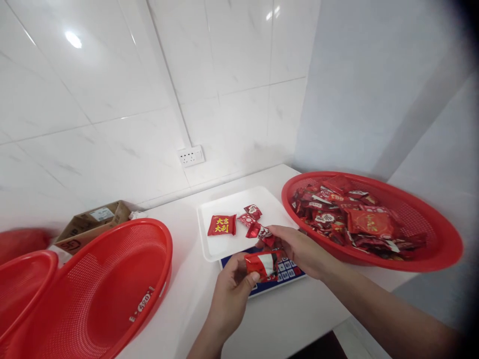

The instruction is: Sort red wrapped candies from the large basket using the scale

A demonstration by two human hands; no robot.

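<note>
Nearest, left hand (231, 295) pinches a red-white packet (262, 264) above the table (284, 319). Just beyond, right hand (301, 249) grips a second packet (263, 233) at the white tray (224, 244) edge. Farther R: heaped basket (441, 239) w/ more packets.

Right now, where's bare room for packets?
The tray is bare at back and front left; so is the counter between scale and empty basket. The right basket is heaped; left hand and right hand, each holding a packet, crowd the keypad.
</note>
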